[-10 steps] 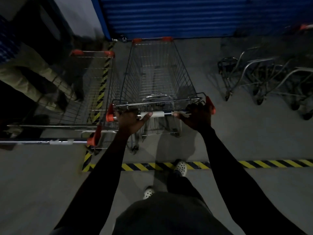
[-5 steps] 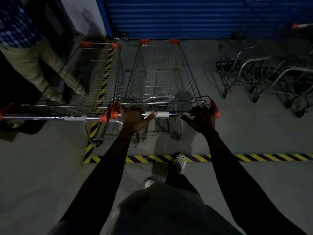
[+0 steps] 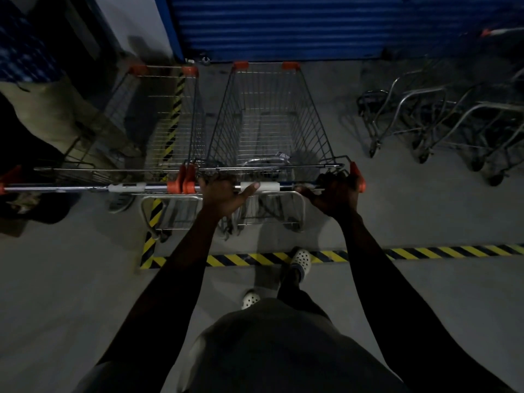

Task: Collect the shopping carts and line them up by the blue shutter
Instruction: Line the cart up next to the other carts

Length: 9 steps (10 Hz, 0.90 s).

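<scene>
As hands (image 3: 224, 194) (image 3: 336, 194) grip the cart (image 3: 313, 120), its label (image 3: 268, 186) blurs.

Both hands curl round the handle bar (image 3: 269, 186) of a wire shopping cart (image 3: 317, 123): left hand (image 3: 222, 194) near its left orange cap, right hand (image 3: 337, 194) at the right cap. Left of the grip, a second cart (image 3: 170, 114) stands alongside. Ahead of the grip, the blue shutter (image 3: 283, 24); to its right, nested trolley frames (image 3: 425, 117).

Grey floor (image 3: 397, 222) with carts (image 3: 269, 123), striped tape (image 3: 439, 251)
</scene>
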Tool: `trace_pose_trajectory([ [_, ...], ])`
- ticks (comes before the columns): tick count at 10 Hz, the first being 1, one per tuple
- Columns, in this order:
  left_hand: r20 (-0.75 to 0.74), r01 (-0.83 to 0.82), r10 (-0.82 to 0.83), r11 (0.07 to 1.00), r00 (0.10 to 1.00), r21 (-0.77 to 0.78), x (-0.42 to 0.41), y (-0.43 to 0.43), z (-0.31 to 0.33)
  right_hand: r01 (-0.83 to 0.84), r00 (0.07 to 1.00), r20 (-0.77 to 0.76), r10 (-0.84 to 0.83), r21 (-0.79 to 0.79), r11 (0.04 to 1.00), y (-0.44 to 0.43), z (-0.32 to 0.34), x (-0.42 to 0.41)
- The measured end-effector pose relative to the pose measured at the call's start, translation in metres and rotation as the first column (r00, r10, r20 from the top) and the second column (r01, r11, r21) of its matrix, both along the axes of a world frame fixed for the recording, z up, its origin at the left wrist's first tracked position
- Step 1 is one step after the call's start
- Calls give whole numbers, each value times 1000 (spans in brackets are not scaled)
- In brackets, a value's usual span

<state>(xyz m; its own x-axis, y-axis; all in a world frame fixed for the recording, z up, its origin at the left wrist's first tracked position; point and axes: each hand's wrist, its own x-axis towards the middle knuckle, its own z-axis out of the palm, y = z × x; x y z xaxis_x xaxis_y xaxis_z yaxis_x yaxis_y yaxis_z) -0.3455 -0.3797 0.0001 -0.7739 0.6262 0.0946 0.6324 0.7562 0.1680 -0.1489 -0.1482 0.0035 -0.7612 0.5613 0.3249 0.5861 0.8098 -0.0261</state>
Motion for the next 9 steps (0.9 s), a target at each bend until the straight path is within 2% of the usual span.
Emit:
trace_pose_trajectory([
  [1, 69, -17, 7, 990, 998, 140, 5, -3, -5, 23, 999, 26, -23, 12, 1000, -6, 6, 0],
  [2, 27, -141, 140, 925, 990, 353, 32, -14, -8, 64, 991, 120, -56, -64, 996, -7, 7, 0],
  [3, 200, -320, 250, 741, 947, 590, 55, -31, -34, 59, 995, 79, -57, -15, 998, -8, 2, -1],
  [4, 770, -756, 34, 226, 637, 615, 34, -50, -39, 57, 998, 26, -55, -47, 997, -9, -7, 2],
  [5, 776, -918, -551, 42, 308, 394, 6, -66, -24, 46, 997, -60, -52, -102, 994, -11, -7, 2],
  [6, 678, -916, -637, -117, 366, 385, -22, -64, 1, 31, 995, -94, -43, -120, 992, -10, -9, 4],
  [7, 735, -928, -579, -120, 355, 353, -48, -61, -9, 50, 997, -44, -56, -141, 989, -11, -6, 4],
  [8, 834, -924, -398, -133, 382, 359, -50, -52, 1, 50, 998, -21, -54, -156, 986, -7, -9, 3],
  [9, 808, -953, -505, -171, 303, 250, -58, -48, 2, 72, 997, 25, -69, -165, 984, -10, 1, 3],
])
